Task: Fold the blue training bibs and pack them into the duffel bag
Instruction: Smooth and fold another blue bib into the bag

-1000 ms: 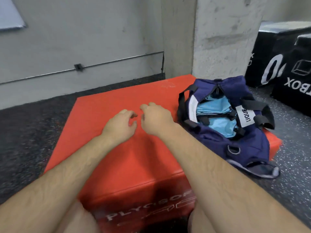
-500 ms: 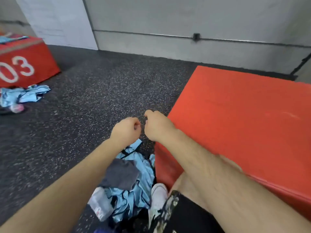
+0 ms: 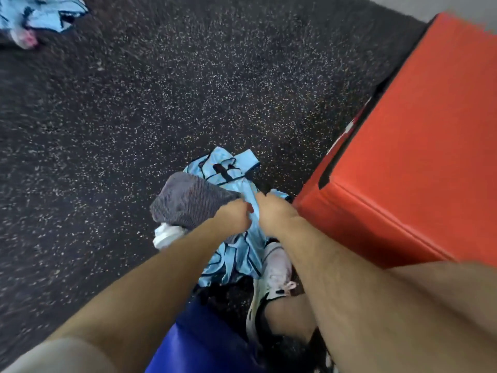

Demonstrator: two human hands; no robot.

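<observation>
the blue bibs (image 3: 236, 257) lie in a crumpled pile on the speckled floor (image 3: 161, 90), just beside the corner of the red box (image 3: 419, 146) and partly under a grey cloth (image 3: 188, 203), with a white cloth (image 3: 166, 236) at the pile's left edge. a second heap of bibs (image 3: 40, 12) sits well apart, at the top left. the duffel bag is not in view.

these bibs look thin, light and floppy, probably a slick mesh that slides over itself. several seem tangled together, their dark-edged armholes and straps looped through each other, so a pull in the middle may bring up the whole bundle. it would be better to hold one bib by its shoulder straps or hem, shake it free, then lay it flat to fold. the grey cloth may snag and come up with it.

both arms reach straight down and forward, wrists close together, backs of the hands toward the camera. the left hand (image 3: 236, 215) and the right hand (image 3: 274, 214) are almost touching, fingers curled under, and each seems to pinch the same ridge of blue fabric that rises between them. the fingertips themselves are hidden. a white shoe (image 3: 274, 267) stands against the near edge of the pile.
</observation>
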